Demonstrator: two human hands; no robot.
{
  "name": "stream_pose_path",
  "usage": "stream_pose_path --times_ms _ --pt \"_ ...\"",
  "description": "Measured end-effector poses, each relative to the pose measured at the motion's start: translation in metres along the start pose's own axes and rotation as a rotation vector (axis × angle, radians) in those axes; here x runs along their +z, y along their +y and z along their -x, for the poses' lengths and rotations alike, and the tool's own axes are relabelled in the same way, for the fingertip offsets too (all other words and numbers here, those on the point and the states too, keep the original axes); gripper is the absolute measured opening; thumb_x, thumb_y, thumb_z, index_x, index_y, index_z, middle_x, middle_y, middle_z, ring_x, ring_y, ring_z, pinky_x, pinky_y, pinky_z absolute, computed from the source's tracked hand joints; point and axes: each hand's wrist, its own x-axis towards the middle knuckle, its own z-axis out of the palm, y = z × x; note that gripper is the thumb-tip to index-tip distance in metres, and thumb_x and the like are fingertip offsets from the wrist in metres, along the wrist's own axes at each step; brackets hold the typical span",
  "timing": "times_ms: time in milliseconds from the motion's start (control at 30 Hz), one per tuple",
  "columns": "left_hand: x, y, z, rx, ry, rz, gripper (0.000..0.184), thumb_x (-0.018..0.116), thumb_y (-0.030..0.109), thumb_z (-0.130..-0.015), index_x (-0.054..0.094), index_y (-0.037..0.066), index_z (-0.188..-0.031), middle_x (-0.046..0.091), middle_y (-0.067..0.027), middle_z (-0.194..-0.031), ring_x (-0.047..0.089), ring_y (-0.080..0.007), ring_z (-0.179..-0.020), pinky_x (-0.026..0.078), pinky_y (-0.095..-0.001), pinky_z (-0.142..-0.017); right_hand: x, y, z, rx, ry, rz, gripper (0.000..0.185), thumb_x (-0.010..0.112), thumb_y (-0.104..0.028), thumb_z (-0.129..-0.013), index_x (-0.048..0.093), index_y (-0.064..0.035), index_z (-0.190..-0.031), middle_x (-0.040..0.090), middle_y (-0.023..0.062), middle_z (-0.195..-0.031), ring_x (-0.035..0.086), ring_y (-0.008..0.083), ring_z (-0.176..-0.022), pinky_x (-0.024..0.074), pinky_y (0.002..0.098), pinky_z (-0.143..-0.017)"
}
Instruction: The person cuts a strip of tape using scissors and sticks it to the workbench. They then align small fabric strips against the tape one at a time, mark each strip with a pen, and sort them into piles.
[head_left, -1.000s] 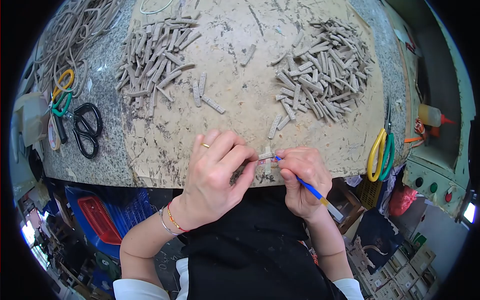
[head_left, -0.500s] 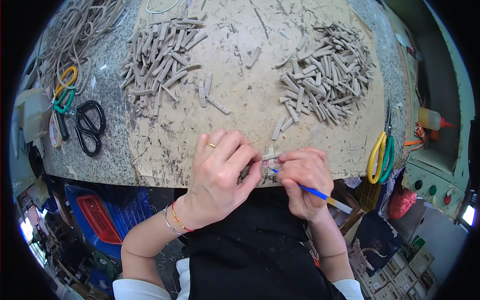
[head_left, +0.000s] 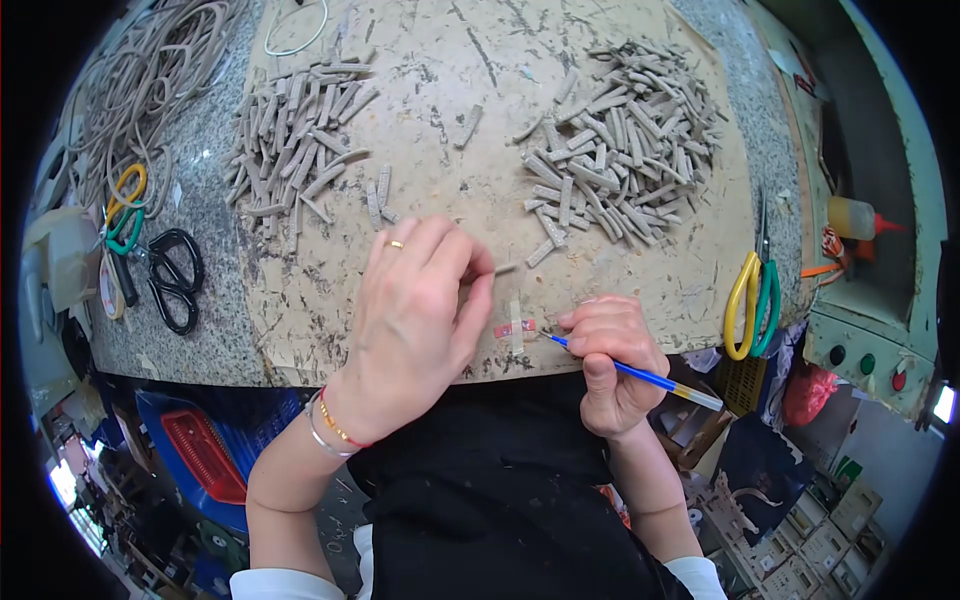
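My left hand [head_left: 420, 300] is closed, its thumb and fingertips pinching one end of a short grey strip [head_left: 506, 268] above the worn paper sheet [head_left: 430, 120]. My right hand [head_left: 618, 360] grips a blue pen [head_left: 650, 377], its tip pointing left. Between the hands, a small red printed piece [head_left: 504, 331] lies on the paper, crossed by a pale tape strip [head_left: 517, 325]. Beyond my left hand is a pile of grey strips [head_left: 295, 140]; a larger pile [head_left: 640, 150] lies beyond my right hand. A few loose strips [head_left: 468, 126] lie between the piles.
Black-handled scissors [head_left: 172, 278] and yellow-and-green scissors [head_left: 124, 210] lie at the left, below coiled cord [head_left: 150, 90]. More yellow-and-green scissors [head_left: 752, 305] are at the right edge, near a red-tipped bottle [head_left: 852, 218]. A red basket [head_left: 203, 455] sits below the table.
My left hand has moved left and away from the red piece with the strip, uncovering the piece and tape. My right hand still holds the pen, slightly farther from my left hand.
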Motion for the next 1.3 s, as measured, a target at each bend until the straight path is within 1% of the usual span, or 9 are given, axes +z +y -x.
stream_pose_path --times_ms 133,233,333,600,800,1000,1133,1233,1300 --pt "-0.011 0.016 0.013 0.036 -0.144 0.095 0.018 0.075 0.0 -0.075 0.061 0.006 -0.085 0.053 -0.0062 -0.081 0.052 -0.0249 -0.078 0.037 -0.0358 -0.073 0.002 -0.001 -0.001 -0.008 0.021 0.0 0.008 0.065 -0.012 -0.096 0.063 -0.0045 -0.096 0.067 0.0077 -0.085 0.069 0.028 -0.08 0.0518 0.0411 -0.08" --pt "0.005 0.011 0.02 -0.011 -0.092 0.095 0.017 0.075 0.0 -0.075 0.063 0.007 -0.085 0.053 -0.0048 -0.079 0.052 -0.0251 -0.079 0.037 -0.0368 -0.075 0.004 -0.001 0.0 0.02 0.043 -0.004 0.007 0.066 -0.01 -0.095 0.063 -0.0033 -0.097 0.067 0.0089 -0.085 0.069 0.0287 -0.08 0.0535 0.0409 -0.078" --pt "0.007 0.013 0.02 0.01 0.019 0.045 0.016 0.076 0.0 -0.076 0.064 0.008 -0.084 0.054 -0.0034 -0.079 0.052 -0.0244 -0.078 0.037 -0.0373 -0.076 0.005 -0.003 -0.001 0.025 0.018 0.011 0.008 0.067 -0.008 -0.094 0.063 -0.0024 -0.097 0.068 0.0103 -0.087 0.069 0.0292 -0.081 0.0548 0.0404 -0.076" --pt "0.008 0.009 0.03 0.01 0.0 0.08 0.017 0.076 0.0 -0.074 0.067 0.007 -0.086 0.057 -0.0035 -0.082 0.054 -0.0232 -0.079 0.037 -0.0367 -0.077 0.009 -0.003 -0.004 -0.007 -0.091 0.114 0.012 0.072 -0.009 -0.09 0.064 -0.0023 -0.096 0.068 0.012 -0.087 0.069 0.0287 -0.08 0.055 0.039 -0.075" --pt "0.005 0.003 0.034 0.026 0.023 0.092 0.019 0.076 0.0 -0.072 0.068 0.007 -0.087 0.059 -0.0038 -0.084 0.055 -0.0229 -0.08 0.038 -0.0354 -0.075 0.009 -0.006 -0.007 -0.031 -0.146 0.205 0.011 0.074 -0.008 -0.088 0.065 -0.0023 -0.094 0.069 0.0113 -0.087 0.069 0.0278 -0.08 0.0536 0.038 -0.075" --pt "0.006 0.004 0.034 0.023 0.037 0.084 0.018 0.077 0.0 -0.072 0.067 0.008 -0.085 0.058 -0.0034 -0.083 0.055 -0.0225 -0.079 0.038 -0.0358 -0.075 0.007 -0.005 -0.006 -0.041 -0.145 0.141 0.014 0.076 -0.01 -0.086 0.066 -0.0051 -0.093 0.069 0.009 -0.087 0.069 0.027 -0.083 0.0522 0.0384 -0.076" --pt "0.008 0.003 0.034 0.026 0.042 0.08 0.018 0.076 0.001 -0.072 0.067 0.008 -0.085 0.058 -0.0034 -0.082 0.055 -0.0223 -0.079 0.038 -0.0358 -0.075 0.009 -0.011 -0.014 -0.088 -0.225 0.287 0.013 0.075 -0.01 -0.085 0.065 -0.0074 -0.092 0.069 0.0062 -0.087 0.069 0.0252 -0.084 0.0505 0.0366 -0.078" --pt "0.009 0.003 0.035 0.04 0.041 0.099 0.015 0.074 0.003 -0.074 0.063 0.008 -0.083 0.054 -0.0047 -0.084 0.053 -0.0247 -0.081 0.036 -0.0387 -0.073 0.008 -0.011 -0.012 -0.059 -0.226 0.261 0.011 0.075 -0.011 -0.085 0.065 -0.0085 -0.091 0.069 0.0045 -0.086 0.069 0.0248 -0.085 0.0495 0.0366 -0.079" --pt "0.006 -0.001 0.029 0.048 0.101 -0.025 0.015 0.073 0.004 -0.075 0.063 0.008 -0.084 0.055 -0.0056 -0.084 0.053 -0.0256 -0.082 0.037 -0.0393 -0.075 0.003 -0.01 -0.011 -0.052 -0.235 0.213 0.01 0.074 -0.013 -0.087 0.065 -0.0092 -0.091 0.069 0.0037 -0.085 0.07 0.0247 -0.085 0.0492 0.0374 -0.08"
